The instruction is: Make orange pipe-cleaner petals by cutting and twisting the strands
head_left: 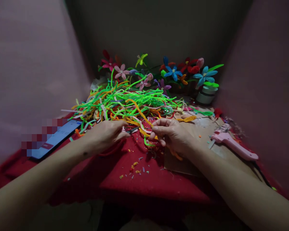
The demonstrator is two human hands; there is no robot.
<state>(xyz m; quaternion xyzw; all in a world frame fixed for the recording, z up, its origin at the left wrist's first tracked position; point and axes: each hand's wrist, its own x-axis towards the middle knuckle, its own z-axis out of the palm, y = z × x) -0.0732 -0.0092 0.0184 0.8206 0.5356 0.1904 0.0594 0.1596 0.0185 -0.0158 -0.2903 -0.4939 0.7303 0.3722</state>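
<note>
My left hand [108, 133] is closed around a pair of scissors [133, 130]; a bit of pink handle and the dark blades show past the fingers, pointing right. My right hand [170, 131] pinches an orange pipe cleaner [140, 110] between thumb and forefinger, its long end rising to the upper left. More orange strands hang below the right fingers. Just behind both hands spreads a tangled heap of pipe cleaners [135, 96], mostly bright green, with orange, white and pink among them.
Pipe-cleaner flowers [173, 73] stand at the back, near a white jar [206, 95]. A phone [59, 136] lies at left. A pink glue gun [234, 146] rests on cardboard [183, 163] at right. Fuzzy scraps [135, 165] dot the red cloth [149, 184].
</note>
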